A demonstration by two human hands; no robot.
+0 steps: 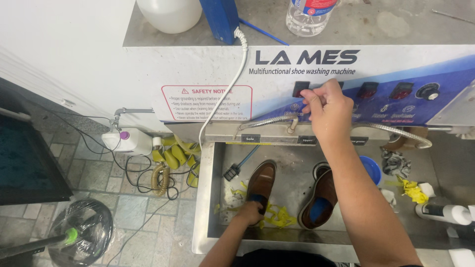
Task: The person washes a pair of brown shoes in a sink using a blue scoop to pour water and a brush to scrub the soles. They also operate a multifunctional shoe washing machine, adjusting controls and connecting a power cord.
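Note:
Two brown leather shoes stand in a steel wash basin (205, 198). My left hand (250, 212) grips the heel opening of the left brown shoe (262, 180), which has a blue insole. The right brown shoe (319, 200) rests beside it, partly hidden by my right forearm. My right hand (326, 106) is raised to the machine's blue control panel (396, 99), fingers pinched at a dark rocker switch (300, 89).
Yellow rag scraps (279, 217) lie in the basin with a small brush (232, 172). A flexible metal hose (396, 131) runs along the basin's top. A clear bottle (309, 15) and white jug (168, 12) stand on top. Cables and a white bottle (129, 141) lie at left.

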